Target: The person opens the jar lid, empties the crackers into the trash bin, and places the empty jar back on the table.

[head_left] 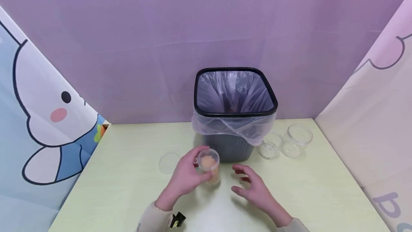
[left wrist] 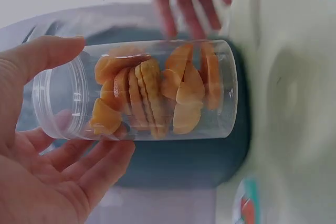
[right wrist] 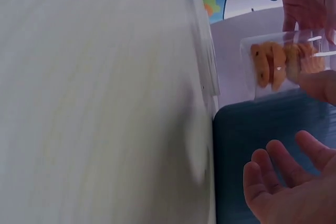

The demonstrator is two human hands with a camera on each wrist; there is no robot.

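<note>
At far left I see a cloth printed with a cartoon figure [head_left: 51, 99], cut off by the frame. On the pale table [head_left: 122, 185] lies a clear disc [head_left: 169, 163], so faint that I can make out little beyond its outline. By the left sleeve sits a small dark object [head_left: 177, 220], partly covered by the cuff; I cannot name it. The person's left hand [head_left: 186, 174] grips a clear jar [head_left: 209, 165] of orange pieces, thumb and fingers curled around its upper end, in front of the bin. Whether a lid covers that end I cannot tell. Between hand and jar shows a reddish scrap [head_left: 195, 164], too hidden to identify. The grey bin [head_left: 230, 149] has a black rim and a translucent liner [head_left: 231, 126]; its bottom is dim and unreadable to me. The right hand [head_left: 254, 189] hovers beside the jar, fingers spread and loosely bent, holding nothing. Right of the bin stand two clear containers [head_left: 297, 139], their edges hard to separate where they overlap.
</note>
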